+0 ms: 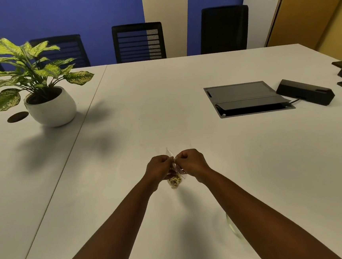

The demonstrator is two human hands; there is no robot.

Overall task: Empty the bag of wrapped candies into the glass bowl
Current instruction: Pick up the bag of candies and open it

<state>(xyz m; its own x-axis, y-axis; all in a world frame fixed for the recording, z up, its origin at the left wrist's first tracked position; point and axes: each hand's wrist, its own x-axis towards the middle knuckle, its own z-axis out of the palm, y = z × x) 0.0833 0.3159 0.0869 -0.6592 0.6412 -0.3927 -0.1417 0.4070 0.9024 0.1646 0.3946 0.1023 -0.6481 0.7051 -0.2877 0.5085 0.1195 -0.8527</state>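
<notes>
A small clear plastic bag of wrapped candies (175,180) hangs above the white table (164,109), its greenish-yellow contents bunched at the bottom. My left hand (159,166) and my right hand (190,161) are fists side by side, each pinching the bag's top edge between them. A sliver of the glass bowl (232,226) shows just left of my right forearm, which hides most of it.
A potted plant (50,104) in a white pot stands at the far left. An open cable hatch (246,99) and a black box (305,91) lie at the far right. Black chairs (138,42) line the far edge.
</notes>
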